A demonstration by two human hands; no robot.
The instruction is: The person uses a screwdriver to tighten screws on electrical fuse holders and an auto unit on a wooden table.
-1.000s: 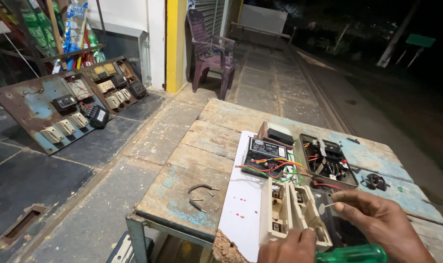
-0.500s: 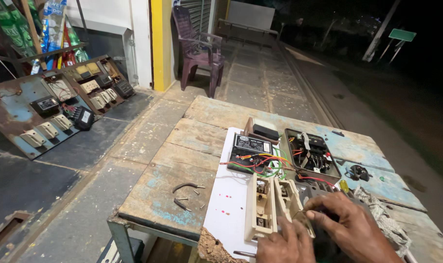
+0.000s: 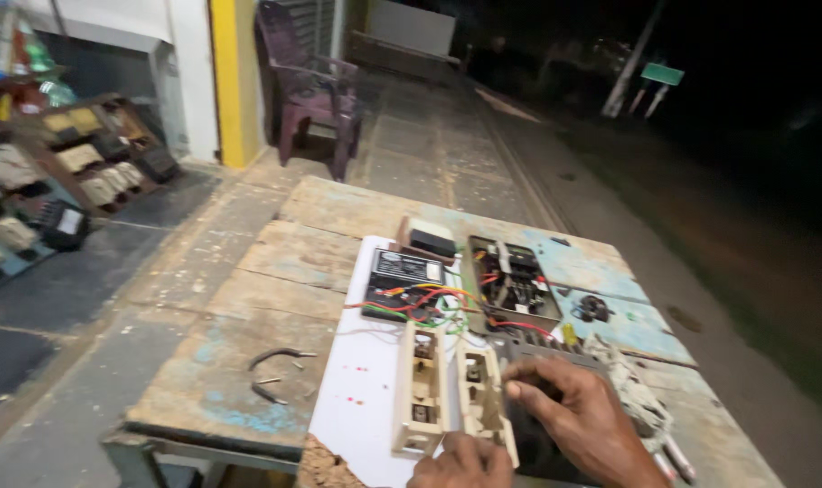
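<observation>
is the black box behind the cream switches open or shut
Open: the black box has no cover on, and its terminals and red wires show inside.

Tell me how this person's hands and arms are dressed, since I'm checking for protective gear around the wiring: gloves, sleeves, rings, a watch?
Both hands are bare, with no gloves. The right hand shows no ring on its visible fingers, and its wrist and the forearm in view carry no watch, band or sleeve. Only the knuckles of the left hand show at the bottom edge, also ungloved; its wrist is out of view.
</observation>
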